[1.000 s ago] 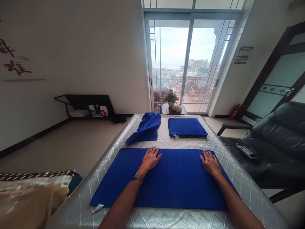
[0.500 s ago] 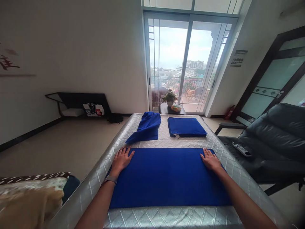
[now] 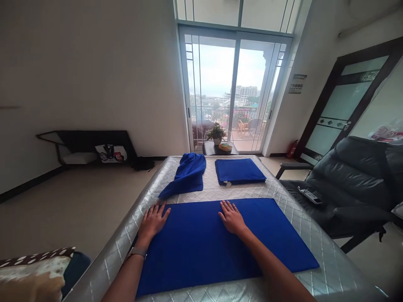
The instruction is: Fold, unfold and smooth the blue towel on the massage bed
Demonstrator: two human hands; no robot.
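Note:
A blue cloth [image 3: 195, 247] lies spread flat as a wide rectangle on the silver quilted table cover [image 3: 176, 295]. My left hand [image 3: 153, 220] rests palm down on its far left corner, fingers spread, a watch on the wrist. Near the middle of the far edge, my right hand [image 3: 231, 216] lies flat on the same cloth with fingers stretched out. Beyond the left hand is a crumpled blue cloth [image 3: 189, 174]. Past the right hand sits a neatly folded stack of blue cloth [image 3: 239, 171] with a white tag at its near edge.
A black reclining armchair [image 3: 355, 180] stands close on the right with a remote [image 3: 310, 195] on its seat. Behind the table's far end are a small table with a potted plant [image 3: 216, 133] and a glass sliding door [image 3: 214, 75]. Cushions [image 3: 34, 272] lie at lower left.
My right hand has slid left from the cloth's far right corner to near the middle of its far edge. My left hand stays at the left corner. The view has turned slightly right.

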